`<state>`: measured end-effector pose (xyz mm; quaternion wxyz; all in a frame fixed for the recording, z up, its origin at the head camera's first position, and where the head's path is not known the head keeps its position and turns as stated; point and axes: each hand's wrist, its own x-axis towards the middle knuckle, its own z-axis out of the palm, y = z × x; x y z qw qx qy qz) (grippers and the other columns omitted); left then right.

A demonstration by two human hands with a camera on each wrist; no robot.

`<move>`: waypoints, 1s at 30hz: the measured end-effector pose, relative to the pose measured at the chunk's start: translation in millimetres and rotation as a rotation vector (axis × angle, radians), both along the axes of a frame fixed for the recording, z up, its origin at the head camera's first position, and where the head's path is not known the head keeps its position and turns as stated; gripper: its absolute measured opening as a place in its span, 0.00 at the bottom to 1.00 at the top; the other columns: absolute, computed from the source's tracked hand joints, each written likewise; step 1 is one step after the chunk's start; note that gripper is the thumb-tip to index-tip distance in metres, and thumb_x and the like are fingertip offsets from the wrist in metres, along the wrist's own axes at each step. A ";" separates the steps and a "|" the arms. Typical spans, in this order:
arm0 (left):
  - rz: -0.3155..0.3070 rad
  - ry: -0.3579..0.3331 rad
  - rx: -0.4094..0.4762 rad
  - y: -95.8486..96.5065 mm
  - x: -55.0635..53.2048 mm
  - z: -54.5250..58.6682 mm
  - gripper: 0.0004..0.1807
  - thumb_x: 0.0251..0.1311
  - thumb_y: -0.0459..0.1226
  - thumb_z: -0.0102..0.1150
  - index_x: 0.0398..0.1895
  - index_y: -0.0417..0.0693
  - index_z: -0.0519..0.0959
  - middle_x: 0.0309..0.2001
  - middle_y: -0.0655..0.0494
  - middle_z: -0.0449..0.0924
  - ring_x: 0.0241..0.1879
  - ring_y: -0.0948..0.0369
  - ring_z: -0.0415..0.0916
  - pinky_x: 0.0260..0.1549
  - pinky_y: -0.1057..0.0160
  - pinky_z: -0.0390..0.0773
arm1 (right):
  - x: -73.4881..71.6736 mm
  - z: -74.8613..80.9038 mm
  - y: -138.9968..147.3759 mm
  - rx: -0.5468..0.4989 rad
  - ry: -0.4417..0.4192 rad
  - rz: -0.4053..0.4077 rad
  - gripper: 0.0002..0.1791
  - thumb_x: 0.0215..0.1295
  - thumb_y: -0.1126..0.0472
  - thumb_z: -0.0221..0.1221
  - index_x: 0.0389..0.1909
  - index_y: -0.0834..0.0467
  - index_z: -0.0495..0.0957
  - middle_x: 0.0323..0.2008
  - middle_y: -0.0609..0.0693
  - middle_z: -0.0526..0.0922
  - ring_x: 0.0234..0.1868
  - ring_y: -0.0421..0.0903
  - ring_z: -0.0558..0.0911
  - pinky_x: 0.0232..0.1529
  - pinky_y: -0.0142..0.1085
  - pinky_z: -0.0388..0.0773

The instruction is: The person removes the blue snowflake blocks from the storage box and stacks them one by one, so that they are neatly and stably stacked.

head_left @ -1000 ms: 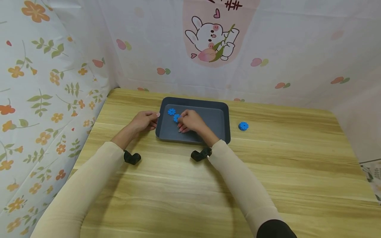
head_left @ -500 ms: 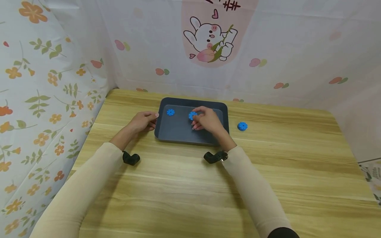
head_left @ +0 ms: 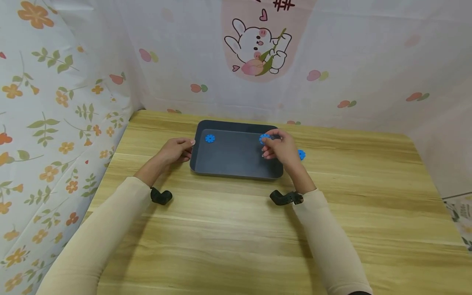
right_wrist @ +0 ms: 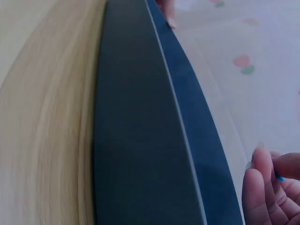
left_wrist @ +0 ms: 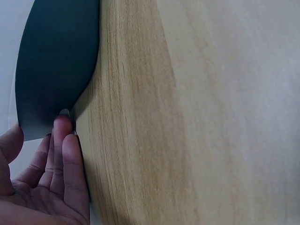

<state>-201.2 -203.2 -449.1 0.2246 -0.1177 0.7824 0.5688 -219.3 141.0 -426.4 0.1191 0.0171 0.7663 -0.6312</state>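
A dark grey baking tray (head_left: 236, 159) lies on the wooden table. My left hand (head_left: 172, 150) holds its left end; in the left wrist view the thumb is at the rim and the fingertips (left_wrist: 63, 123) are against the outer wall. Between thumb and fingers my right hand (head_left: 282, 147) pinches a blue notched snowflake disc (head_left: 264, 139), over the tray's right end. Only a sliver of that blue disc (right_wrist: 280, 177) shows in the right wrist view. A second blue snowflake disc (head_left: 209, 138) lies in the tray's back left corner.
Just right of the tray, more blue snowflake discs (head_left: 302, 155) sit on the table (head_left: 361, 184), partly hidden behind my right hand. A printed white cloth (head_left: 166, 73) hangs behind the table, and a flowered cloth (head_left: 55, 135) hangs at its left.
My right hand has moved right across the tray, carrying one blue disc away from beside the other. The left hand stays at the tray's left end.
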 end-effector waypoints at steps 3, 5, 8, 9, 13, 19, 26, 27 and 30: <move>-0.004 0.003 0.001 -1.0 0.3 -1.1 0.26 0.72 0.51 0.49 0.61 0.41 0.73 0.42 0.54 0.75 0.35 0.64 0.75 0.35 0.71 0.79 | 1.7 0.6 11.1 -0.041 0.013 -0.029 0.18 0.67 0.61 0.61 0.54 0.64 0.72 0.19 0.49 0.81 0.16 0.40 0.81 0.23 0.34 0.82; -0.001 0.005 0.003 -1.3 0.3 -2.1 0.25 0.72 0.51 0.49 0.60 0.42 0.73 0.41 0.54 0.75 0.35 0.64 0.75 0.35 0.71 0.79 | 2.7 0.5 18.4 -0.061 0.020 -0.039 0.20 0.67 0.62 0.61 0.57 0.66 0.73 0.19 0.48 0.81 0.16 0.40 0.81 0.24 0.33 0.82; 0.000 0.007 0.005 -1.3 0.7 -2.9 0.25 0.72 0.51 0.49 0.59 0.42 0.73 0.41 0.54 0.75 0.34 0.65 0.75 0.35 0.71 0.79 | 3.9 0.0 29.6 -0.078 0.021 -0.045 0.23 0.68 0.62 0.60 0.61 0.68 0.72 0.20 0.48 0.82 0.17 0.40 0.82 0.25 0.33 0.82; 0.000 0.007 0.005 -1.1 0.7 -2.9 0.25 0.72 0.51 0.49 0.59 0.42 0.73 0.41 0.54 0.75 0.34 0.65 0.75 0.35 0.71 0.79 | 4.4 -0.1 33.3 -0.081 0.016 -0.047 0.23 0.69 0.62 0.60 0.61 0.68 0.71 0.20 0.49 0.82 0.17 0.40 0.82 0.25 0.33 0.82; -0.004 0.007 -0.001 -0.8 1.1 -2.3 0.25 0.72 0.51 0.49 0.61 0.41 0.73 0.40 0.54 0.75 0.34 0.65 0.75 0.35 0.71 0.79 | 7.0 0.1 47.2 -0.094 -0.010 -0.074 0.24 0.70 0.62 0.58 0.63 0.66 0.70 0.21 0.49 0.82 0.18 0.40 0.82 0.27 0.34 0.83; -0.010 -0.019 0.005 0.9 3.4 7.3 0.25 0.73 0.49 0.48 0.63 0.41 0.71 0.42 0.53 0.74 0.36 0.63 0.75 0.37 0.69 0.79 | 9.4 -4.7 66.8 -0.108 -0.015 -0.138 0.24 0.70 0.63 0.57 0.63 0.67 0.70 0.21 0.50 0.83 0.19 0.42 0.84 0.27 0.35 0.83; -0.011 -0.023 0.006 0.6 1.2 6.0 0.25 0.73 0.48 0.47 0.63 0.40 0.71 0.42 0.53 0.75 0.36 0.62 0.75 0.37 0.69 0.79 | 12.3 -11.0 84.8 -0.111 -0.016 -0.201 0.23 0.68 0.61 0.60 0.59 0.69 0.70 0.21 0.50 0.84 0.19 0.42 0.84 0.26 0.35 0.83; -0.010 -0.022 0.006 -0.8 -1.3 1.2 0.25 0.73 0.48 0.47 0.63 0.41 0.71 0.42 0.53 0.75 0.36 0.63 0.75 0.37 0.69 0.79 | 13.1 -11.3 86.5 -0.120 -0.018 -0.206 0.22 0.68 0.62 0.60 0.58 0.69 0.71 0.21 0.51 0.84 0.19 0.43 0.84 0.26 0.35 0.83; -0.011 -0.029 0.011 -1.5 -3.1 0.6 0.25 0.74 0.47 0.47 0.64 0.40 0.70 0.42 0.53 0.75 0.36 0.62 0.75 0.38 0.68 0.79 | 15.2 -12.9 90.4 -0.143 -0.034 -0.223 0.17 0.68 0.63 0.60 0.53 0.67 0.71 0.20 0.52 0.83 0.18 0.43 0.84 0.25 0.35 0.83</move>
